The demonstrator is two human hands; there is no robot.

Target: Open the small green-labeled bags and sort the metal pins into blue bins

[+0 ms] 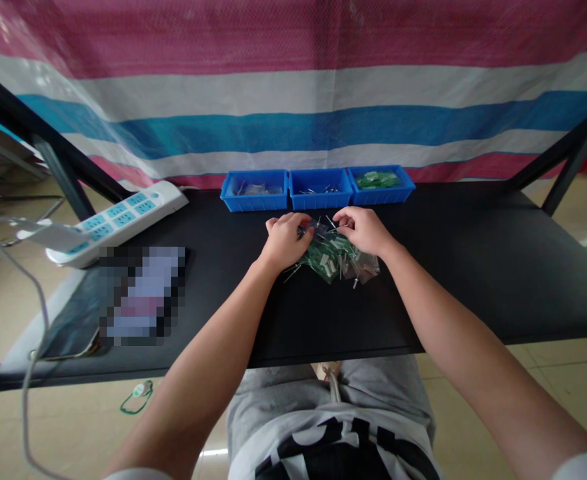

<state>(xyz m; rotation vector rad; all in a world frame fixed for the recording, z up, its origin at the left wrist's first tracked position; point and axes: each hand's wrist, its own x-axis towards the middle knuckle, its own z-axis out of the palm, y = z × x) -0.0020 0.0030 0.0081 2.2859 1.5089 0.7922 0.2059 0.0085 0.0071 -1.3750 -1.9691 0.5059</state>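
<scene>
A mixed pile of small green packets (323,260), clear plastic bags (366,268) and thin metal pins (292,272) lies on the black table in front of me. My left hand (288,241) is at the pile's left side, its fingers curled at the edge of a small clear plastic bag (319,228). On the other side, my right hand (362,229) has thumb and fingers pinched on a thin metal pin (330,221) by the bag's opening. Parts of the pile are hidden under both hands.
Behind the pile stand three joined blue bins: the left bin (255,203) holds clear bags, the middle bin (321,200) metal pins, the right bin (383,195) green packets. A white power strip (123,223) and a blurred-out phone-like object (146,293) lie left on the black table (473,267).
</scene>
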